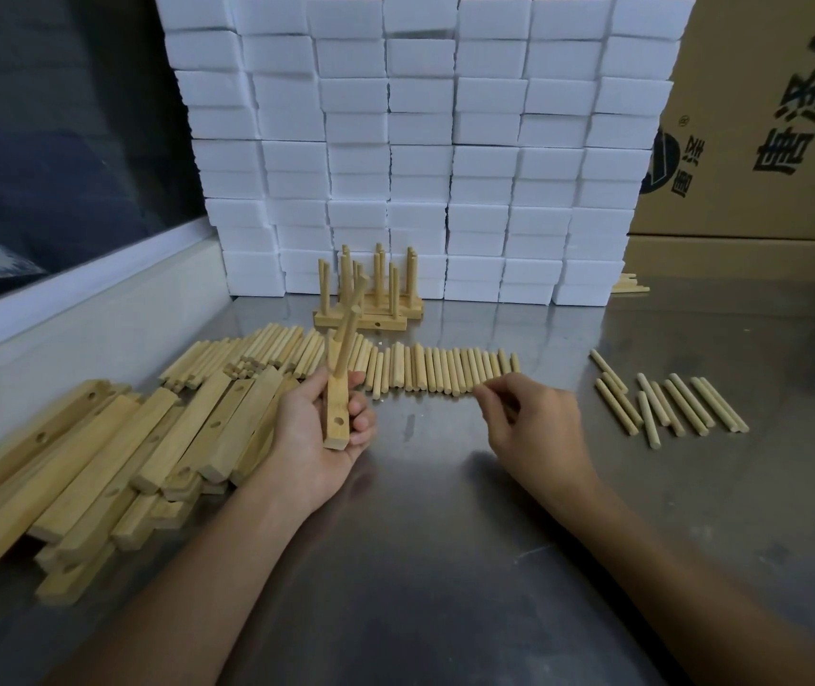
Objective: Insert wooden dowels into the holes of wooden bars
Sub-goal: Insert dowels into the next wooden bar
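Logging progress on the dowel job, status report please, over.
Left hand grips bar, two dowels seated, near hole open. Right hand reaching at the dowel row, fingers curled, grasp unclear. Nothing in the way.

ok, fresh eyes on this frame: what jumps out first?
The wall of white blocks stacked at the back of the metal table. Then the left hand gripping a wooden bar with dowels already standing in it, while the right hand reaches into the long row of loose dowels. A heap of spare bars lies far left.
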A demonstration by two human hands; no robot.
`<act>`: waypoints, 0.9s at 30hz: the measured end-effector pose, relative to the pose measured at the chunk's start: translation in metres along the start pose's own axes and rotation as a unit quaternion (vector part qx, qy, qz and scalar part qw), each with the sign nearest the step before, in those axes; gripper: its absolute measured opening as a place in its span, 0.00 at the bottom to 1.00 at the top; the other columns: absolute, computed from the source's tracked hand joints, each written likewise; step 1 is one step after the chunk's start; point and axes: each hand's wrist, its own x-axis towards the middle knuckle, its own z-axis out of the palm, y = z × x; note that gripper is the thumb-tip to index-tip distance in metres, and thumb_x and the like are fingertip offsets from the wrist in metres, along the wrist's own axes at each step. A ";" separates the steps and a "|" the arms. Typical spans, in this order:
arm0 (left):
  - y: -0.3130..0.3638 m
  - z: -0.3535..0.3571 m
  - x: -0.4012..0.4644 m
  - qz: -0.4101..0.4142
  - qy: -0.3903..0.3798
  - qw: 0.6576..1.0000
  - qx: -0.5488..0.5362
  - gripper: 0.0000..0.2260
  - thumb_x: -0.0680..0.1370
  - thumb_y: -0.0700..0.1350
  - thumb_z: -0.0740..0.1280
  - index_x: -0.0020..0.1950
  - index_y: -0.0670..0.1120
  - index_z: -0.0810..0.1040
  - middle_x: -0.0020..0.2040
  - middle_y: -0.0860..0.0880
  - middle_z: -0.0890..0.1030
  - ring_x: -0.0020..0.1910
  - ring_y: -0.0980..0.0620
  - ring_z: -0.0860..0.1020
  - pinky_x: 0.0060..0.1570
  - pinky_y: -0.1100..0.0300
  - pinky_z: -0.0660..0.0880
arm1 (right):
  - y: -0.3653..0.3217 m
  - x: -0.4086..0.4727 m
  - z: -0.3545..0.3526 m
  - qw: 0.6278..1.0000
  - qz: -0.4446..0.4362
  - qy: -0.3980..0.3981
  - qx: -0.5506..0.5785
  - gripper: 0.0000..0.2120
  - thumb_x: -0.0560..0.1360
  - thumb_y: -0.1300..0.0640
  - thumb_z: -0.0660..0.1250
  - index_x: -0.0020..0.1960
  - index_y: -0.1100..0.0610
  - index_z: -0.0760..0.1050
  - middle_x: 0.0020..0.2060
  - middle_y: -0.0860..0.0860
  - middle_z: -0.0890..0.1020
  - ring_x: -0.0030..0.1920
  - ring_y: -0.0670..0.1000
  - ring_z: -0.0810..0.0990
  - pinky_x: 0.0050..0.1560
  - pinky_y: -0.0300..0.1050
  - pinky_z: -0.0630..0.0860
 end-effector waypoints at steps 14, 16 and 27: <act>0.000 0.001 -0.001 0.003 -0.001 1.000 0.007 0.19 0.83 0.52 0.55 0.49 0.38 0.76 0.28 0.48 0.69 0.24 0.53 0.67 0.22 0.63 0.62 | -0.014 -0.002 0.000 0.987 -0.034 0.087 0.132 0.05 0.78 0.54 0.68 0.49 0.51 0.72 0.37 0.40 0.76 0.39 0.42 0.76 0.36 0.31 0.70; -0.001 0.001 -0.002 0.004 0.000 1.000 0.008 0.19 0.83 0.52 0.55 0.49 0.38 0.76 0.28 0.48 0.69 0.24 0.53 0.67 0.22 0.62 0.62 | -0.012 -0.004 0.001 0.986 -0.017 0.074 0.148 0.08 0.76 0.55 0.71 0.45 0.54 0.72 0.34 0.41 0.78 0.38 0.43 0.78 0.35 0.33 0.72; -0.003 0.008 -0.005 0.023 0.017 0.999 0.016 0.18 0.84 0.52 0.55 0.48 0.40 0.75 0.28 0.48 0.69 0.24 0.52 0.67 0.20 0.63 0.62 | -0.023 -0.011 0.008 0.988 -0.059 -0.070 0.125 0.15 0.78 0.68 0.61 0.61 0.57 0.79 0.45 0.49 0.78 0.42 0.43 0.75 0.45 0.32 0.70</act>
